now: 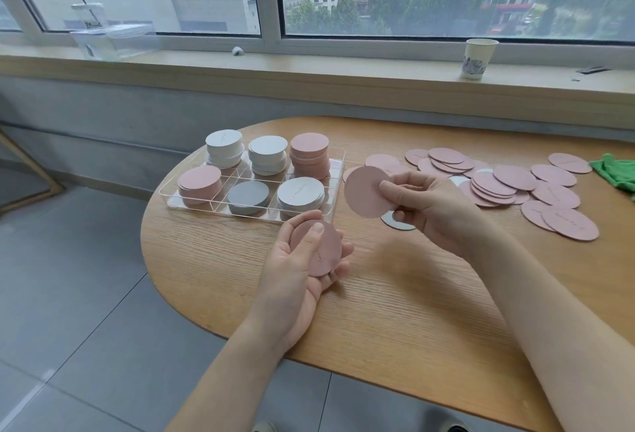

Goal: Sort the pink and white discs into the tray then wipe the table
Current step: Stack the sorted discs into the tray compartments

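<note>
Holding pink discs: our left hand thumb-clamps one on its palm; right hand pinches another by its right edge.

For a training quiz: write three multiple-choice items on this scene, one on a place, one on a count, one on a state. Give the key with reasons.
1. Where is the green cloth?
A. in the tray
B. at the table's far right edge
C. on the windowsill

2. How many compartments of the tray hold pink stacks?
A. two
B. four
C. six

3. What is the right hand doing?
A. resting flat
B. wiping
C. pinching a pink disc

Key: 1 B, it lies beside the loose discs; 2 A, back right and front left; 3 C, thumb and fingers clamp the disc's edge.
</note>
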